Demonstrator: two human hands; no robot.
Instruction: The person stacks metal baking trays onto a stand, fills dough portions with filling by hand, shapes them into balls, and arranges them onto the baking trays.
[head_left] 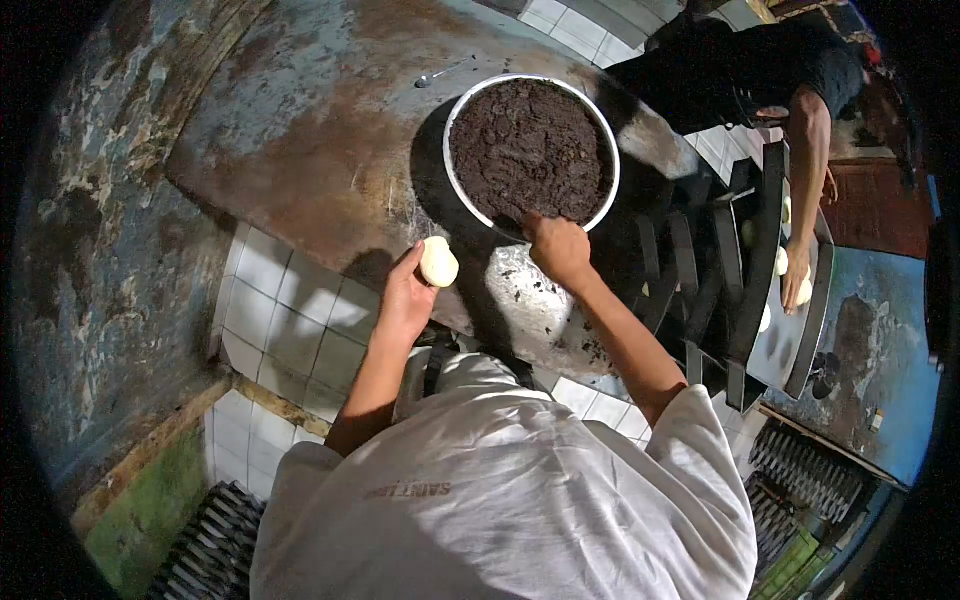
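My left hand (407, 300) holds a pale, flattened round of dough (439, 262) between thumb and fingers, beside the table's near edge. A white-rimmed round basin (452, 180) filled with dark brown crumbly filling (530, 150) stands on the worn table (300, 150). At the basin's near rim is my right hand (558, 248), its fingers curled and their tips down at the filling. What those fingertips hold, if anything, is hidden. Just below the basin, a pale floury patch (530, 290) with dark crumbs lies on the table.
A small metal spoon (425, 80) lies beyond the basin. At the right, a co-worker's hand (797, 275) touches pale dough rounds on a metal tray (785, 345). Dark metal racks or trays (700, 260) stand between that tray and the basin. White tiles (290, 300) show at the left.
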